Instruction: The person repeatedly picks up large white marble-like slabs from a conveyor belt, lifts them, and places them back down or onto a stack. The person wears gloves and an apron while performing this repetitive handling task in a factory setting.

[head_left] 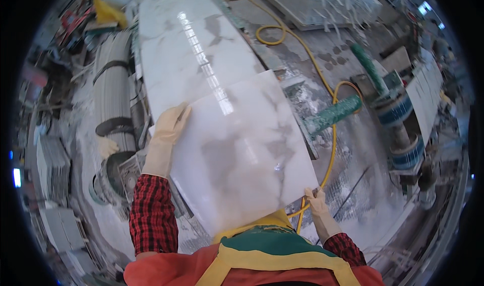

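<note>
A glossy white stone slab [242,155] with grey-brown patches lies in front of me, its near edge close to my apron [277,240]. It overlaps the near end of a longer slab [166,49] of similar white and grey stone. My left hand [171,124], in a cream rubber glove, grips the upper slab's left edge, with its fingertips partly out of sight. At the near right corner, my right hand [316,201], gloved alike, is closed on the slab with its thumb near the top face.
To the right stand green rollers [335,113] and blue-banded cylinders [396,109]. A yellow hose [315,67] winds over the wet floor. At the left are a strapped bundle of long strips [112,79] and stacked panels [53,165]. A wrapped stack [317,6] stands behind.
</note>
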The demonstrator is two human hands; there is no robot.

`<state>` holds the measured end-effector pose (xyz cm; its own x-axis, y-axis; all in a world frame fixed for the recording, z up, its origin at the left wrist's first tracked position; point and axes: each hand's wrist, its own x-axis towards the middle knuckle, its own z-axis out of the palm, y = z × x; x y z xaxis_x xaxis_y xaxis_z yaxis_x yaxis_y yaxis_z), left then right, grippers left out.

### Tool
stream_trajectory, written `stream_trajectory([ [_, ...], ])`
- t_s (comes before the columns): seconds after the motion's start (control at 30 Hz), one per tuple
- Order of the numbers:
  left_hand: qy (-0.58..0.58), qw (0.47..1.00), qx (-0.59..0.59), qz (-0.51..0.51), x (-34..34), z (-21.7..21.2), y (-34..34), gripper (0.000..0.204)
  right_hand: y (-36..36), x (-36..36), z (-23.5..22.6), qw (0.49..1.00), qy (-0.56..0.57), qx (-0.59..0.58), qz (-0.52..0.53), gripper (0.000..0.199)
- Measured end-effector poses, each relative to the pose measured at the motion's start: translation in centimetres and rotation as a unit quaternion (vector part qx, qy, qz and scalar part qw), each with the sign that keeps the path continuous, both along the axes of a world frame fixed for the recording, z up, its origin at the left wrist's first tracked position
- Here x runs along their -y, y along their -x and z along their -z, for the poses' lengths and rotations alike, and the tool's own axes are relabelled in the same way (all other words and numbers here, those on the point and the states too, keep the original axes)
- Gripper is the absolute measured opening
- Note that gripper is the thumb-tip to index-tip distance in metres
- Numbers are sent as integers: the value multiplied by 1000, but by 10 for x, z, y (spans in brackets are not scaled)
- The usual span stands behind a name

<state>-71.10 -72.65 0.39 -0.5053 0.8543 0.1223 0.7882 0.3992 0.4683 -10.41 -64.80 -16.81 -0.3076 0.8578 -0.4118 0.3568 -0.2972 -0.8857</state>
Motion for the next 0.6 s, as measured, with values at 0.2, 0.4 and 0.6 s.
stream_trajectory([
  [0.2, 110, 988, 104, -29, -38, -15, -16, 61, 61, 73, -39, 904, 320, -230, 167, 54],
  [0.4, 185, 981, 41, -40, -41, -11, -6, 67, 96, 76, -91, 862, 429, -226, 146, 59],
  [0.6, 130, 988, -10, -87, -29, -80, -46, 69, 82, 54, -146, 877, 427, -203, 87, 66],
])
